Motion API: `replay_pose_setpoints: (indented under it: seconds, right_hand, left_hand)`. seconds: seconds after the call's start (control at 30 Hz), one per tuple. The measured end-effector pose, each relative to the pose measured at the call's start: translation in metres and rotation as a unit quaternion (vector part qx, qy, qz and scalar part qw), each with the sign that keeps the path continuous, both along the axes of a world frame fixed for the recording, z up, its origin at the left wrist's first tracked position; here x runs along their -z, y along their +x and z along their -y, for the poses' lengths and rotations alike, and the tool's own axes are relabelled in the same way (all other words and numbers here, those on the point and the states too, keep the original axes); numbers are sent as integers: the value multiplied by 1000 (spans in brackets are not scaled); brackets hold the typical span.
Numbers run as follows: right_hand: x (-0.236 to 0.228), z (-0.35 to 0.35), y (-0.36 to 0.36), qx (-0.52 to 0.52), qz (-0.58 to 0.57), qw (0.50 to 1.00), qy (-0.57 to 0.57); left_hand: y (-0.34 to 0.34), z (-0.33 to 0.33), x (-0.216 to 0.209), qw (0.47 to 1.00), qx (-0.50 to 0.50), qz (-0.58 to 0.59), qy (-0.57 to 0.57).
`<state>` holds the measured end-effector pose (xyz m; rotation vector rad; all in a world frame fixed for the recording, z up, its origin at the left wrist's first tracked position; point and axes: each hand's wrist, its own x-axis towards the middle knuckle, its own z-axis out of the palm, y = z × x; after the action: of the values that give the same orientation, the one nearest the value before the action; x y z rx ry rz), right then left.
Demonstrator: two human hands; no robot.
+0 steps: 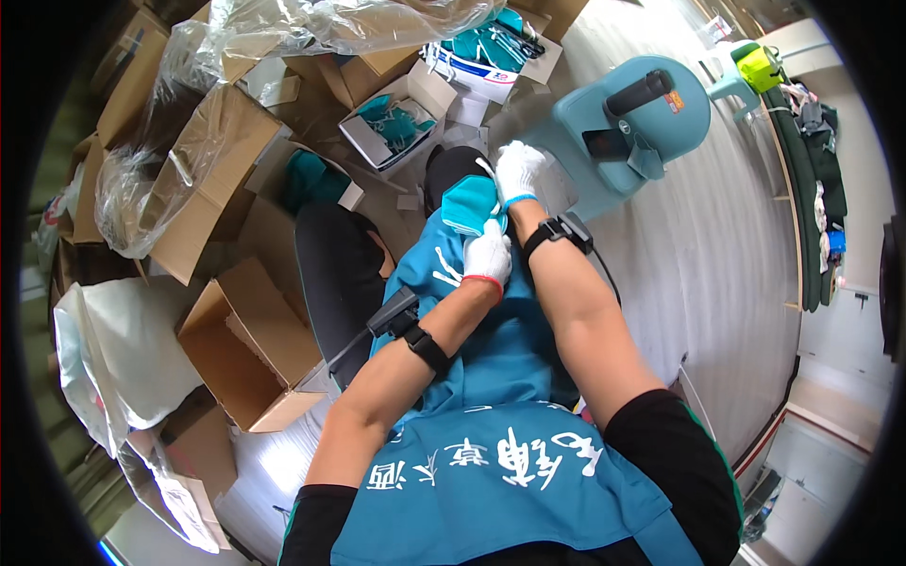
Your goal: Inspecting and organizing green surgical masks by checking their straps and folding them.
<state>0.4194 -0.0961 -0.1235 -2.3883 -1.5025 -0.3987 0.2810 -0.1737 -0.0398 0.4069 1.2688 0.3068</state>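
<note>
Over my lap is a small teal cloth piece (469,206), with a paler lower fold and white cord at its upper right. My left hand (487,257), in a white knit glove with a red cuff, pinches the cloth's lower edge. Just above and to the right, my right hand (520,173), in a white glove with a blue cuff, is curled closed at the cloth's right side. Its fingertips are partly hidden, and the white cord runs beside them. White strings (445,269) lie on the blue apron (510,472) left of my left hand.
Ahead stand a white carton (401,123) and an open box (472,71), both holding teal cloth pieces. Cardboard boxes (250,344) and clear plastic (160,189) crowd the left. A blue-green plastic stool (694,108) at the right bears a black cylinder (638,92) and a phone (606,144).
</note>
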Motion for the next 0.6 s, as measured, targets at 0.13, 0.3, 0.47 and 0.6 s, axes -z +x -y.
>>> replay_pose_setpoints:
  seconds: [0.13,0.3,0.47,0.6]
  right_hand:
    - [8,-17,20,28,-114,993,18]
    - [-2,5,4,47,-438,894,88]
    - [-41,20,-34,90,-473,874,67]
    - [-36,23,-23,-119,-20,986,-116]
  left_hand:
    - [7,-2,-6,998,-6,67,-3]
    - [-40,-10,-15,978,171,114,-19]
    - [-82,11,-26,770,334,-94,536]
    - [-75,9,-44,259,477,-172,822]
